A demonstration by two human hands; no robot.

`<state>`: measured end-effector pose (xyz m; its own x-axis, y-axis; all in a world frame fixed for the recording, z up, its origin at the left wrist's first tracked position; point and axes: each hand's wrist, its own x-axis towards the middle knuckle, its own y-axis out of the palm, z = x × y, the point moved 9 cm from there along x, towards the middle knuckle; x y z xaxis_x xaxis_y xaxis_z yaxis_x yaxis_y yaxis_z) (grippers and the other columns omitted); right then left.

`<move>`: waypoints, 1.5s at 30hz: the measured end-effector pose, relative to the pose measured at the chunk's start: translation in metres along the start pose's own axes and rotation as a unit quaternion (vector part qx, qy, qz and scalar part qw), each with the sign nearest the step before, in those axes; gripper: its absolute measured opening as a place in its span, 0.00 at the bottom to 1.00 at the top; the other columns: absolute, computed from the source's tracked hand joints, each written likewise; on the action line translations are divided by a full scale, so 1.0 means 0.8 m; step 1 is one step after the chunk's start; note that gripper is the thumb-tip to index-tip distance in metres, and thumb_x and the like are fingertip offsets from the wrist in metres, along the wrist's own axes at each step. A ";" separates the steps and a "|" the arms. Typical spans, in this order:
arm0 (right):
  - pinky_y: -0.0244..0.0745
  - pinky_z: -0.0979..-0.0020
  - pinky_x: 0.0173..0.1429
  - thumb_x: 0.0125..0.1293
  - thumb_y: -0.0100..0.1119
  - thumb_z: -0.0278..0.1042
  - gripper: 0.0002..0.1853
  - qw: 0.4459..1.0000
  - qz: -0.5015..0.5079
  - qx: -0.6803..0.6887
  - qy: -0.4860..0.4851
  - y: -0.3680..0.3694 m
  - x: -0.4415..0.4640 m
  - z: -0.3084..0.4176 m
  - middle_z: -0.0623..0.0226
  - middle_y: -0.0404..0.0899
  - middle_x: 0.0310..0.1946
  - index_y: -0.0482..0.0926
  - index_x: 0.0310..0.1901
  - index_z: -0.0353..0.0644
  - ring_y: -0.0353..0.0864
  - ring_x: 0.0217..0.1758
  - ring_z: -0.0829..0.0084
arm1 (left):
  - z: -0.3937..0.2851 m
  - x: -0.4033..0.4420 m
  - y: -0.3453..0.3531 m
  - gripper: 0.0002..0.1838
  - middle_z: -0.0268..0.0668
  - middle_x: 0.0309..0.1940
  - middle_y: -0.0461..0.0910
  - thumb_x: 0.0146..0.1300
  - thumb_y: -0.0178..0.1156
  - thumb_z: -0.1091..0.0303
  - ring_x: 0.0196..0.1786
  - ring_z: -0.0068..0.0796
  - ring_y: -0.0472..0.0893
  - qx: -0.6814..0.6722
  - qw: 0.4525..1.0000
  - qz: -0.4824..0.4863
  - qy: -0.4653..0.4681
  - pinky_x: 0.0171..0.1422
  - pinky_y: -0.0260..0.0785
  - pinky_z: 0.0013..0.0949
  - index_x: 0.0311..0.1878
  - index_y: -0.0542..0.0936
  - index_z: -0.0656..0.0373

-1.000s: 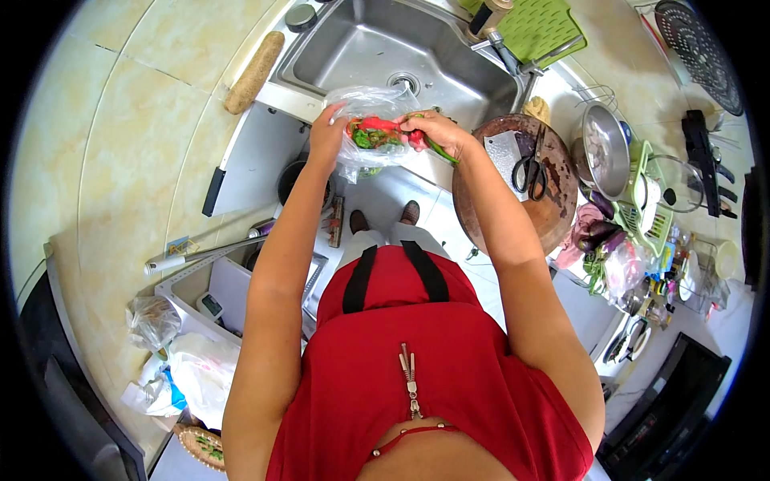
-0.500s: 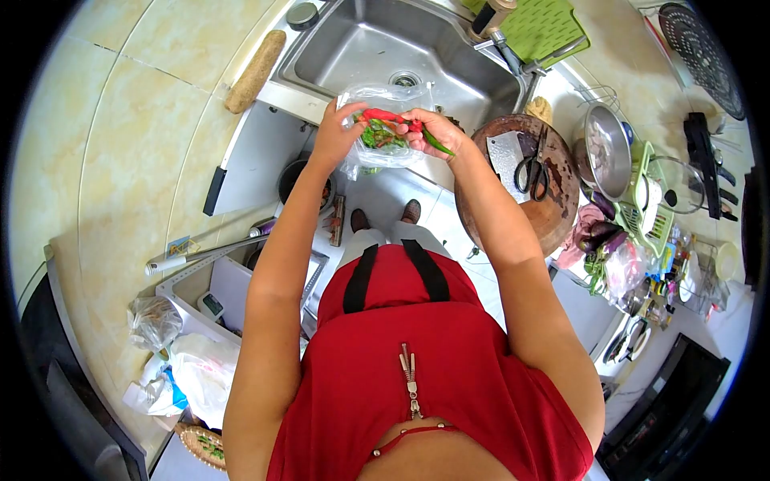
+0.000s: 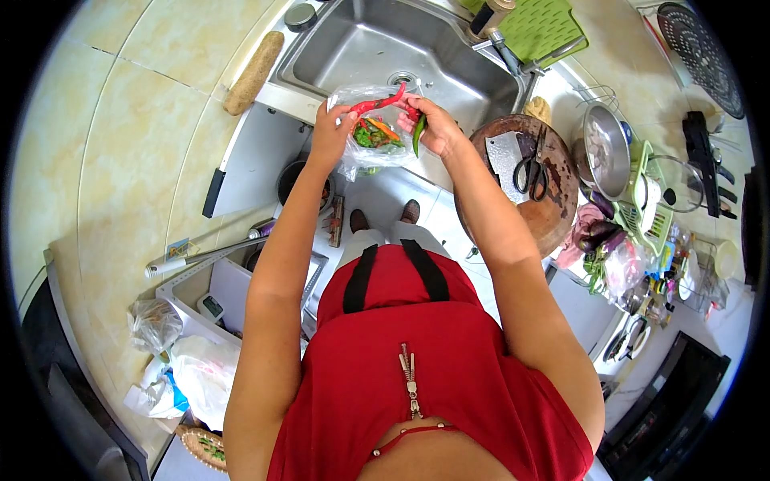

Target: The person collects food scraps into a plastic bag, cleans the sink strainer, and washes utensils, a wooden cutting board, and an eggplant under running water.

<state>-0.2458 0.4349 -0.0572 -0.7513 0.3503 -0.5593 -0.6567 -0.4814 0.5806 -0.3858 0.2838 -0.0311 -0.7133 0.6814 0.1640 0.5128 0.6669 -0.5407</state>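
Observation:
My left hand (image 3: 329,135) pinches the left end of a long red chili pepper (image 3: 377,104) at the sink's near edge. Its other end points up and right, close to my right fingers. In my right hand (image 3: 437,128) are a green chili pepper (image 3: 419,135), hanging downward, and a red one (image 3: 412,111) partly covered by the fingers. Between and below both hands, a clear plastic bag (image 3: 353,167) gapes, with green, red and orange peppers (image 3: 375,135) inside it. Whether a finger also holds the bag's rim is hard to make out.
Behind the bag lies the steel sink (image 3: 353,40). To the right, a round wooden chopping board (image 3: 553,216) carries a cleaver (image 3: 504,160) and black scissors (image 3: 533,172). A metal bowl (image 3: 605,152) stands beyond it. A long brown root (image 3: 255,72) rests at the left.
The long red pepper has risen and stretched out between my hands. The green pepper has swung from pointing right to hanging down. My right hand has tilted upright, exposing more of the bag's contents.

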 end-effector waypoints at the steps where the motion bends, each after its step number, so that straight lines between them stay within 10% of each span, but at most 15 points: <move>1: 0.78 0.74 0.44 0.67 0.53 0.29 0.10 1.000 0.017 -0.025 -0.003 0.000 0.003 -0.003 0.66 0.79 0.40 0.77 0.48 0.40 0.77 0.36 0.76 | -0.003 0.000 0.000 0.13 0.49 0.57 0.67 0.61 0.62 0.62 0.55 0.44 0.73 -0.026 1.000 0.010 -0.010 0.53 0.74 0.35 0.43 0.79 0.61; 9: 0.73 0.79 0.37 0.62 0.64 0.33 0.13 0.992 0.024 -0.119 -0.038 0.036 -0.005 -0.013 0.73 0.77 0.37 0.79 0.48 0.43 0.73 0.33 0.81 | -0.008 -0.003 0.010 0.12 0.47 0.54 0.69 0.61 0.62 0.62 0.59 0.43 0.70 -0.089 0.994 0.055 -0.030 0.63 0.62 0.37 0.41 0.79 0.60; 18: 0.76 0.79 0.32 0.64 0.61 0.30 0.09 0.990 0.006 -0.115 -0.087 0.039 0.012 -0.006 0.68 0.79 0.31 0.79 0.45 0.41 0.77 0.28 0.79 | -0.032 -0.001 0.009 0.11 0.55 0.66 0.59 0.58 0.63 0.61 0.56 0.55 0.73 0.047 0.992 0.093 0.066 0.57 0.68 0.42 0.36 0.77 0.58; 42: 0.72 0.79 0.26 0.64 0.56 0.29 0.06 0.955 0.010 -0.295 -0.023 0.044 0.024 0.002 0.68 0.78 0.25 0.77 0.39 0.37 0.73 0.22 0.81 | -0.111 -0.024 0.012 0.06 0.53 0.67 0.58 0.58 0.57 0.74 0.52 0.50 0.76 0.141 0.957 0.151 0.203 0.54 0.70 0.44 0.38 0.75 0.63; 45: 0.75 0.72 0.30 0.60 0.58 0.32 0.08 0.892 0.009 -0.444 -0.080 0.045 0.031 0.017 0.60 0.80 0.27 0.78 0.38 0.36 0.78 0.24 0.71 | -0.072 -0.018 0.025 0.10 0.54 0.67 0.58 0.57 0.56 0.72 0.52 0.50 0.76 0.126 0.966 0.198 0.112 0.54 0.69 0.45 0.44 0.76 0.61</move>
<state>-0.2889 0.4373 -0.0422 -0.8081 0.4117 -0.4212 -0.3862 -0.9103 -0.1490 -0.3379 0.3041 0.0031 -0.3495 0.9348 0.0635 0.5715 0.2664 -0.7762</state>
